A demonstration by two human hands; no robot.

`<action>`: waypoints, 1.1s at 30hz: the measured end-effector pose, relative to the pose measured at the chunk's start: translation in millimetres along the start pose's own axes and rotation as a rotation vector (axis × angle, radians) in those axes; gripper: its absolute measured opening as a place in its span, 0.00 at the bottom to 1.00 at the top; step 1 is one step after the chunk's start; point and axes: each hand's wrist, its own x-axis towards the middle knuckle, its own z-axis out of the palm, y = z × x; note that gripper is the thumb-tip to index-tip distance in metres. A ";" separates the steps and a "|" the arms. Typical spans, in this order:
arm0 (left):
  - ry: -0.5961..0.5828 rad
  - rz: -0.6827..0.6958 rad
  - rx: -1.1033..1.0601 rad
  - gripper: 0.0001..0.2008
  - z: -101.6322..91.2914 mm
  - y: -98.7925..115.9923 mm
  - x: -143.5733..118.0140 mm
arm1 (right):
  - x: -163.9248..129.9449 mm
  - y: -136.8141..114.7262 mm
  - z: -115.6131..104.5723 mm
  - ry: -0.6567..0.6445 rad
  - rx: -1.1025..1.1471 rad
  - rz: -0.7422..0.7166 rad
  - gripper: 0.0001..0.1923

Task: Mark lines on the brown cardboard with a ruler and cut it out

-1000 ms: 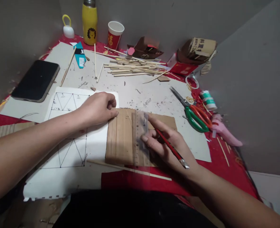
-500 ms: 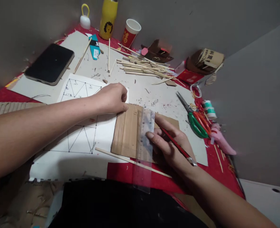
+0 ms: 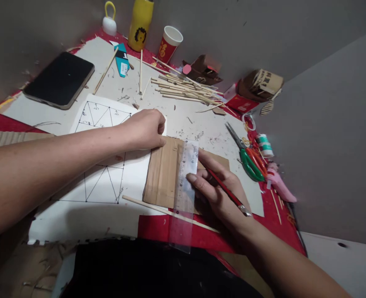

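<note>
**Cardboard, ruler and pencil under the hands**

The cardboard [image 3: 164, 171] is a brown corrugated rectangle lying flat, its left part over the white drawing sheet, its near edge reaching the red cloth. The left hand [image 3: 145, 129] presses its far left corner. A clear plastic ruler [image 3: 185, 192] lies across the cardboard, running from its far edge toward the viewer and overhanging the near edge. The right hand [image 3: 218, 188] rests fingertips on the ruler's right edge and holds a red pencil [image 3: 228, 191], tip toward the cardboard.

bench [image 3: 158, 225]: red cover | walls: plain grey, behind and right of bench | light: dim, indoor
</note>
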 end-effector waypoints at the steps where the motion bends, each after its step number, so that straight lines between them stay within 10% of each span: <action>1: -0.001 0.001 -0.001 0.04 -0.2 0.0 0.1 | 0.1 -0.4 0.1 -0.004 0.002 0.006 0.41; 10: -0.015 -0.019 0.034 0.04 -3.7 1.6 -1.1 | 1.4 0.0 -2.7 -0.029 0.009 0.009 0.40; 16: 0.175 0.111 -0.066 0.05 -1.4 14.1 -10.5 | -1.8 -9.1 -5.4 -0.043 0.063 0.027 0.37; 23: -0.220 -0.038 -0.775 0.07 6.6 30.2 -19.5 | -7.9 -15.8 -10.1 -0.076 0.087 0.023 0.37; 33: -0.199 -0.111 -0.848 0.07 10.9 28.1 -16.3 | 8.5 -9.7 0.2 -0.068 0.250 -0.020 0.36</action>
